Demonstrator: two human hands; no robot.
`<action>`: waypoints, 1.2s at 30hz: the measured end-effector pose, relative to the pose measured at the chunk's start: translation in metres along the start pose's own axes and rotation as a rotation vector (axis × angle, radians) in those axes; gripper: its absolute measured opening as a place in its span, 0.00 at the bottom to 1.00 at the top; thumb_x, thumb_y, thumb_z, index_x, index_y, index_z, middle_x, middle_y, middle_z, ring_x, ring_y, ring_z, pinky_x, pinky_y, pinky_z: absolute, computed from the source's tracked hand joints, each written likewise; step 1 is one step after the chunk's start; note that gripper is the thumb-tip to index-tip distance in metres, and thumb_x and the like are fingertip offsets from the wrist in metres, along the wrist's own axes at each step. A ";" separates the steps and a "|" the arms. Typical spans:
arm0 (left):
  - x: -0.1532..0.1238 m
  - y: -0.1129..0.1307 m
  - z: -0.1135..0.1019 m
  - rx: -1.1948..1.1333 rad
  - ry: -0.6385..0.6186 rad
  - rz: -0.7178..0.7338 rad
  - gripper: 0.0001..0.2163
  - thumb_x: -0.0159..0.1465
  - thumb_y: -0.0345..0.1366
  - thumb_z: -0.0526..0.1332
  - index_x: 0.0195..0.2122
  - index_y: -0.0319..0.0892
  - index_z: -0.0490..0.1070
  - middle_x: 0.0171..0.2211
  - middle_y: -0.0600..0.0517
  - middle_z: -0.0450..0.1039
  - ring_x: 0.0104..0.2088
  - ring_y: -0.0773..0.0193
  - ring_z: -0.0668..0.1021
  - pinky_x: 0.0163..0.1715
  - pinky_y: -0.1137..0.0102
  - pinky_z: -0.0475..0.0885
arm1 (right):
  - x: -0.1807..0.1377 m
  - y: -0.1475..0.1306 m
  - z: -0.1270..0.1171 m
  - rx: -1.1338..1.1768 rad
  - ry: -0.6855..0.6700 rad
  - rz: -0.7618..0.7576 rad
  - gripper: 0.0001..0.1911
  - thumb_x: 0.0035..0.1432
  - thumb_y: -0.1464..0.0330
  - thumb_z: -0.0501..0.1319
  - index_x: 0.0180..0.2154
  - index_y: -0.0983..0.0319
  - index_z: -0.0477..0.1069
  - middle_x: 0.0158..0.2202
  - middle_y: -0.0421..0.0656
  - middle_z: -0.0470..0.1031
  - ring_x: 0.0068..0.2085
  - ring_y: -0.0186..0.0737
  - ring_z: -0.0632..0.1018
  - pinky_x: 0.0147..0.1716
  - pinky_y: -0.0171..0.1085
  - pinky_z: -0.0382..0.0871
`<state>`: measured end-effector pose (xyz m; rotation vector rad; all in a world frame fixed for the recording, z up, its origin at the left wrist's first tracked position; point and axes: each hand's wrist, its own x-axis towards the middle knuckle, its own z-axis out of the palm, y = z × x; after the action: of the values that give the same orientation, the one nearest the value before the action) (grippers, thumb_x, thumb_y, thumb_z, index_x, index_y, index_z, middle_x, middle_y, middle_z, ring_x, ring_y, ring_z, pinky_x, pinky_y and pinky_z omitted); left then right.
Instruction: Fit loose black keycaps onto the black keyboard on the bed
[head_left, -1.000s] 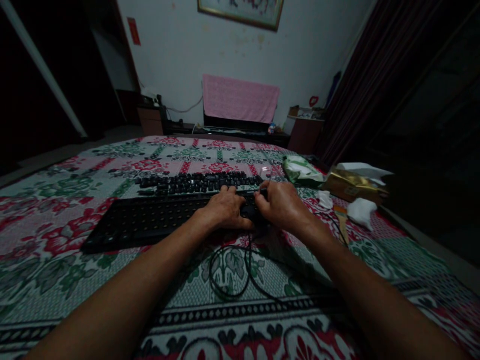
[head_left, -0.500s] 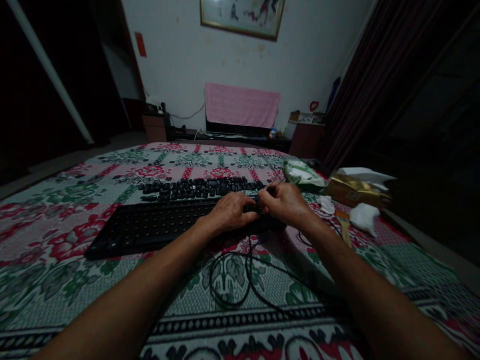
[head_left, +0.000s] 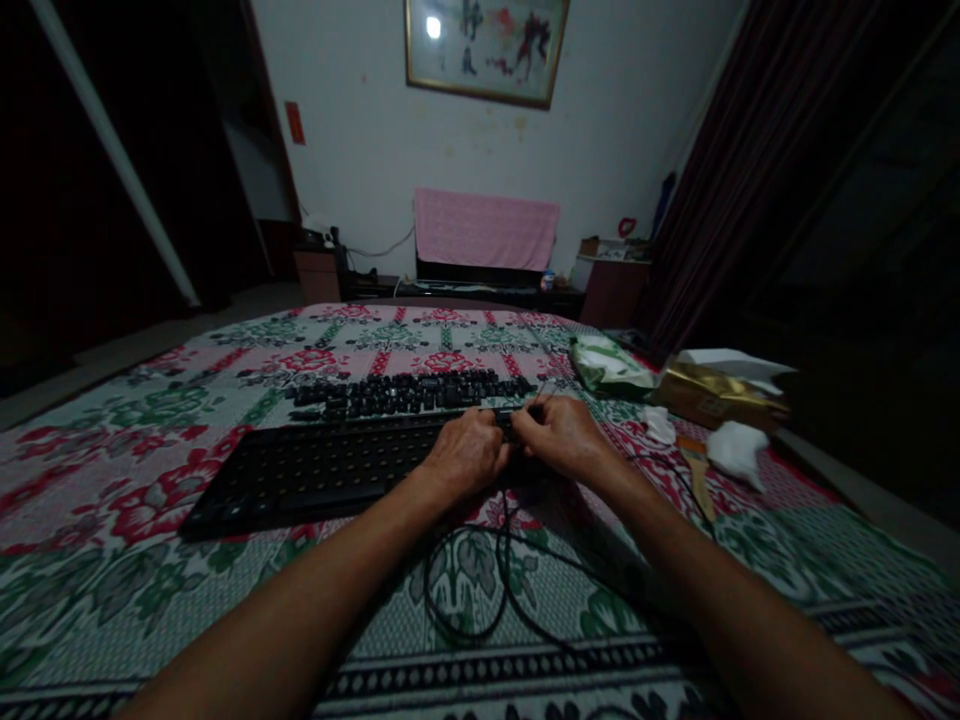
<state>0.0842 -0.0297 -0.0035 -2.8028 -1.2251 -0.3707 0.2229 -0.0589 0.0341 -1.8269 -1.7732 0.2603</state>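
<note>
A black keyboard (head_left: 322, 460) lies across the patterned cloth, most of its keycaps off and rows of small pale posts showing. Over its right part, my left hand (head_left: 469, 450) is closed with curled fingers; what they hold, if anything, is hidden. Beside it, nearly touching, my right hand (head_left: 559, 432) pinches a small tool with thin wire ends (head_left: 546, 392), which looks like a wire keycap puller. Loose black keycaps (head_left: 409, 392) lie in a long band behind the keyboard. A black cable (head_left: 504, 560) loops on the cloth in front.
On the right are a green-and-white tissue pack (head_left: 611, 365), a gold box (head_left: 716, 395), crumpled white tissue (head_left: 739, 452) and a flat brush (head_left: 699, 475). Beneath everything spreads a floral cloth (head_left: 150, 440). A pink towel (head_left: 487, 228) hangs at the far wall.
My left thumb and fingers, apart before, have curled closed. My right hand stays pinched close by. The whole view has shifted, so the scene sits slightly lower.
</note>
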 end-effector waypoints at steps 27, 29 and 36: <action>0.008 -0.026 -0.002 -0.248 0.089 -0.060 0.16 0.62 0.44 0.52 0.36 0.43 0.77 0.33 0.49 0.74 0.34 0.63 0.74 0.35 0.71 0.66 | 0.011 0.026 0.011 0.146 0.034 -0.314 0.09 0.52 0.69 0.57 0.35 0.63 0.72 0.32 0.42 0.75 0.33 0.35 0.74 0.33 0.33 0.65; 0.009 -0.027 -0.001 -0.308 0.117 -0.059 0.15 0.61 0.43 0.52 0.36 0.43 0.77 0.32 0.50 0.74 0.33 0.64 0.74 0.34 0.72 0.66 | 0.009 0.026 0.010 0.027 0.028 -0.437 0.08 0.51 0.71 0.58 0.34 0.62 0.74 0.33 0.43 0.73 0.35 0.36 0.73 0.35 0.33 0.64; 0.010 -0.033 0.005 -0.523 0.118 -0.060 0.14 0.58 0.40 0.55 0.35 0.42 0.78 0.29 0.52 0.76 0.30 0.66 0.74 0.31 0.74 0.65 | 0.005 0.027 0.013 -0.167 -0.011 -0.567 0.09 0.56 0.70 0.55 0.35 0.62 0.74 0.31 0.43 0.68 0.34 0.35 0.70 0.33 0.32 0.60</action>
<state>0.0672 0.0010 -0.0069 -3.0967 -1.3503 -0.9756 0.2401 -0.0491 0.0105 -1.3443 -2.2847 -0.1039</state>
